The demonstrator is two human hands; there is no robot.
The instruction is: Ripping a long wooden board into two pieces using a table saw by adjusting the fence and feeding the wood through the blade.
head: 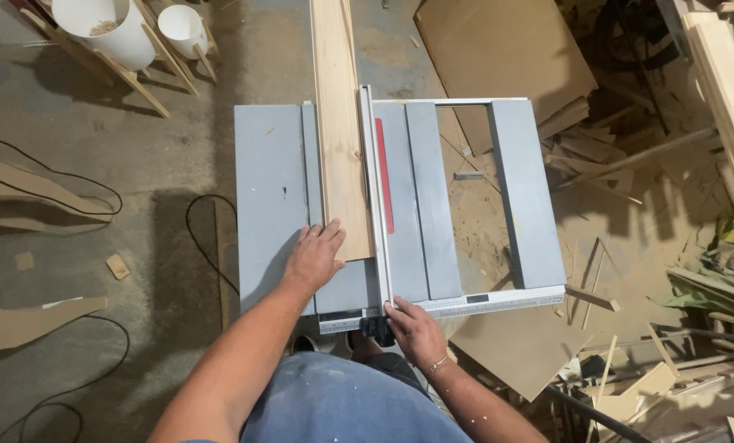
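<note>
Fingers [332,232] of your left hand [314,258] lie spread and flat on the near end of the long pine board [340,139], which rests on the grey saw bench [268,189], its right edge against the fence [375,189]. Your right hand [416,332] closes on the fence's black lock handle [377,328] at the front rail. Sawdust and offcuts [629,156] litter the floor to the right; white buckets [104,29] stand far left.
</note>
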